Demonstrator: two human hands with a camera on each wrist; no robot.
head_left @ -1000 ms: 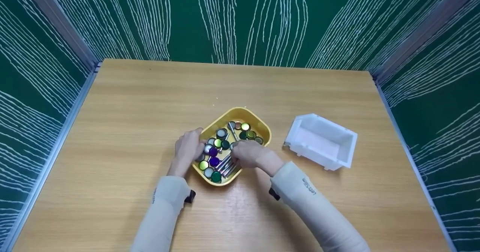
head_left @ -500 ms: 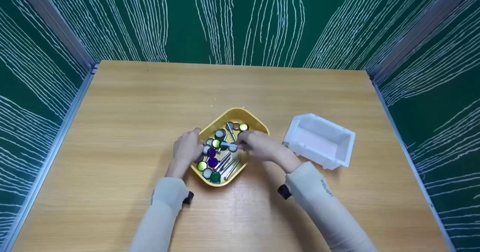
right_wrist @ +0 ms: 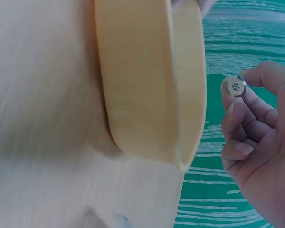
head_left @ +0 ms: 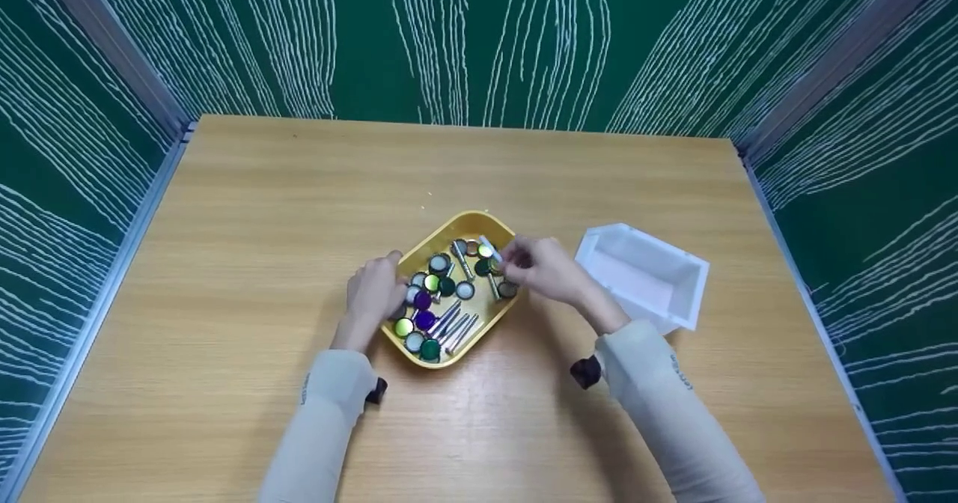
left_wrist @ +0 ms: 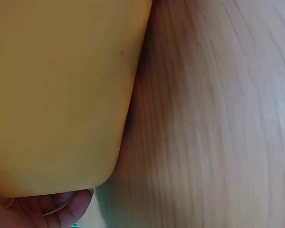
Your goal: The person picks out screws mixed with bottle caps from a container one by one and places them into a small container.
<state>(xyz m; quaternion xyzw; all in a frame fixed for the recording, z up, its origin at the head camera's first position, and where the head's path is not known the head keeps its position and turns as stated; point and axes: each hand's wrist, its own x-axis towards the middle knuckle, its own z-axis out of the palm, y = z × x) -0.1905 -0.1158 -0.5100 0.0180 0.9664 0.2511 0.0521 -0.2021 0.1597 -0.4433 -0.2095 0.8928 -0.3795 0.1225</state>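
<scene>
At the table, hands grip a bin (left) and an indistinct rod (right).

- Right hand blocks the yellow bin's right corner; wrist masks part of the white bin!
- Sleeves cut off below, lettering unreadable!
- Pale specks, too tiny to tell!

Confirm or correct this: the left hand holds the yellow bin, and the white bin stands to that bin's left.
Wrong side: the head view shows the white bin right of the yellow bin, which the left hand does hold.
</scene>
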